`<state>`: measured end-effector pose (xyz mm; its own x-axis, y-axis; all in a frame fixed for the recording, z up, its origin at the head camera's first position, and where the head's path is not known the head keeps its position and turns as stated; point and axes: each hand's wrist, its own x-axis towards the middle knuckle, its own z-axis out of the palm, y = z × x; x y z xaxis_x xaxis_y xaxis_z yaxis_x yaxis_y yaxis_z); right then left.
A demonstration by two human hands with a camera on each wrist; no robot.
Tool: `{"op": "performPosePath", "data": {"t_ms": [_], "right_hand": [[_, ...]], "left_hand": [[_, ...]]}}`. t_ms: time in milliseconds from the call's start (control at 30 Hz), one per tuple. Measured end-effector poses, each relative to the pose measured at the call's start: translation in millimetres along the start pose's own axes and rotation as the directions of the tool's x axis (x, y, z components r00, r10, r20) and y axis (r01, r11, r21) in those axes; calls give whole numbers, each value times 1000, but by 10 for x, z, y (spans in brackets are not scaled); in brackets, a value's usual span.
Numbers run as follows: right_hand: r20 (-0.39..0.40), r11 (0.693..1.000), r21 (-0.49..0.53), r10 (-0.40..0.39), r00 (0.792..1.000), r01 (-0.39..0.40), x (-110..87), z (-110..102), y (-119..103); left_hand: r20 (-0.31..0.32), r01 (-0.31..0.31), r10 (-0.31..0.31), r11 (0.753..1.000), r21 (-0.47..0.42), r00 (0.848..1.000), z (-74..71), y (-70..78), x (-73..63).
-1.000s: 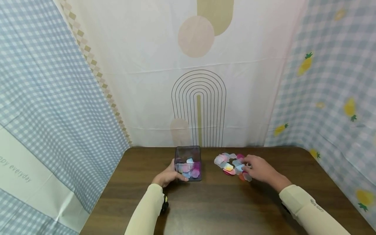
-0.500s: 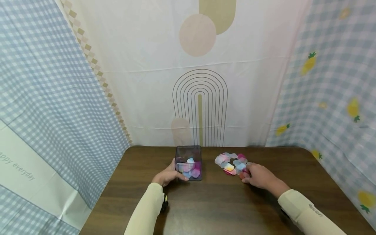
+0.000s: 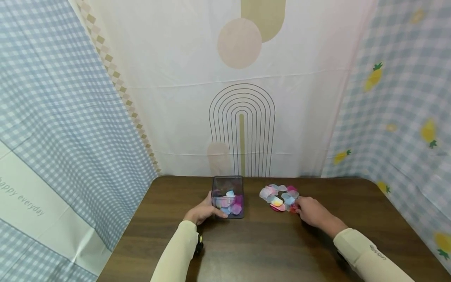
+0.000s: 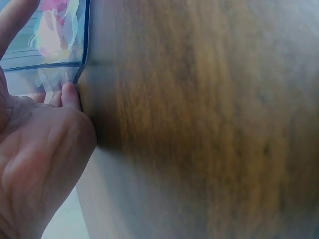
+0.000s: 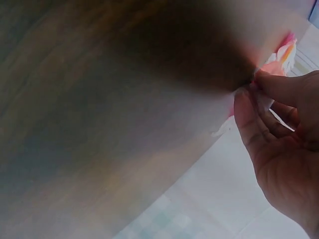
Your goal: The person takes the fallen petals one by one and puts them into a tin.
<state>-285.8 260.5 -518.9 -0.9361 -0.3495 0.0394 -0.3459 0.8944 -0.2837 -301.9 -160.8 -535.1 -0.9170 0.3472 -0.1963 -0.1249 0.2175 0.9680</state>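
Observation:
A clear, dark-edged plastic box [image 3: 228, 184] stands on the table, with several pink, purple and blue artificial petals [image 3: 237, 207] inside. My left hand [image 3: 202, 210] grips its left side, thumb along the front and the other fingers partly hidden behind it. In the left wrist view, the fingers curl at the box's [image 4: 45, 64] lower edge. Right of the box, a loose ring of petals [image 3: 277, 201] lies on the tabletop. At the ring's right edge, my right hand [image 3: 311, 211] pinches a reddish petal [image 3: 293, 209] between thumb and fingers; the fingertips largely cover it.
The brown wooden table [image 3: 246, 250] has rounded far corners. A white patterned curtain [image 3: 176, 117] hangs directly behind its far edge. Checked cloths hang on the left [image 3: 77, 117] and on the right [image 3: 394, 117].
My right hand has come slightly nearer to me along the ring's right side, its fingers closing on the reddish petal. The left hand stays on the box.

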Motion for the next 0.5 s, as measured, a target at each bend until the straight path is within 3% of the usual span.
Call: {"op": "performPosePath", "data": {"t_ms": [500], "right_hand": [[8, 999, 43, 25, 1000, -26, -9, -63, 34]], "left_hand": [[1, -9, 9, 1000, -5, 1000, 1, 2, 12]]}}
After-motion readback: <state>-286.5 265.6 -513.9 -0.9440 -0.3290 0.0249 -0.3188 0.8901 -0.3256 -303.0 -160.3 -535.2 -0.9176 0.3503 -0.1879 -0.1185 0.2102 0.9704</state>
